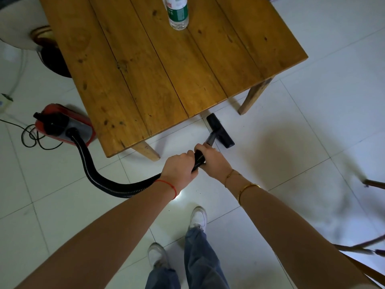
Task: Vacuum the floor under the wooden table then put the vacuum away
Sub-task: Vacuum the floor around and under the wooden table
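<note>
I see both hands wrapped around the ribbed black vacuum hose (116,185): left hand (178,166), right hand (212,158). The black floor nozzle (220,130) lies just beyond them, beside the plank wooden table (166,65).

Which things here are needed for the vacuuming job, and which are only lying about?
For the job: red canister vacuum, black ribbed hose, black floor nozzle, wooden plank table, left hand, right hand.

Lying about: clear plastic bottle, white power strip.

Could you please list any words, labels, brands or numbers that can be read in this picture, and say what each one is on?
Clear plastic bottle with a green and white label on the wooden plank table: printed characters, too blurred and cropped to read.
Red and grey canister vacuum cleaner: no lettering visible.
Nothing else carries text.
</note>
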Available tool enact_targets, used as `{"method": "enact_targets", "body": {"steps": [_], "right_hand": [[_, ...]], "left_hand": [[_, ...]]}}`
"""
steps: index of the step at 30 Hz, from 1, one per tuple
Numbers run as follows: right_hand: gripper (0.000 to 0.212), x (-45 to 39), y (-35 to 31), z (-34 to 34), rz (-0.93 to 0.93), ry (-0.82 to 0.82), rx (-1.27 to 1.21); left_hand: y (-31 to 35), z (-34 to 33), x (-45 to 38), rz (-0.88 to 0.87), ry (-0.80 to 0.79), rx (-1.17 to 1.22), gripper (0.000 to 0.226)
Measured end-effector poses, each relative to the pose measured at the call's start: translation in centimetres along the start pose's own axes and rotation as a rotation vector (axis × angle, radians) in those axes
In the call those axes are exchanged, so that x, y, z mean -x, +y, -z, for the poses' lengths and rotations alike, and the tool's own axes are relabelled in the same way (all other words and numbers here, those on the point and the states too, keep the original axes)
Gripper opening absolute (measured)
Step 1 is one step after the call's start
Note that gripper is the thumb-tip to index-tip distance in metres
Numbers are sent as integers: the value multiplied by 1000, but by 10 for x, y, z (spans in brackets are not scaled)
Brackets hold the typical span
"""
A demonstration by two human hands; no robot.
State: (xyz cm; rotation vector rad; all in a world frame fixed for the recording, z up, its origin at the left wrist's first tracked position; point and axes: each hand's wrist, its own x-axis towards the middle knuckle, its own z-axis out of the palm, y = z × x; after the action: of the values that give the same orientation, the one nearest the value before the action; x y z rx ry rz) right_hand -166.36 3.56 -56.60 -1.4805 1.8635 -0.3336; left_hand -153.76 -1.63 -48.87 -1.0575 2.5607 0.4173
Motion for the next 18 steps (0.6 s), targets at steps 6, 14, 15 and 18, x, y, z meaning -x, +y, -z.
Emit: {"method": "enact_targets", "body": {"steps": [6, 14, 15, 18], "right_hand": [[29, -10, 16, 4, -31, 2, 7], [29, -6, 18, -4, -12, -32, -3], [29, -4, 13, -6, -4, -43, -10], [30, 1, -3, -16, 14, -66, -31]], "left_hand": [[8, -4, -18, 29, -2, -14, 31], [6, -13, -11, 23, -24, 33, 30], [3, -14, -7, 24, -26, 36, 31], [-9, -13, 10, 21, -41, 34, 31]]}}
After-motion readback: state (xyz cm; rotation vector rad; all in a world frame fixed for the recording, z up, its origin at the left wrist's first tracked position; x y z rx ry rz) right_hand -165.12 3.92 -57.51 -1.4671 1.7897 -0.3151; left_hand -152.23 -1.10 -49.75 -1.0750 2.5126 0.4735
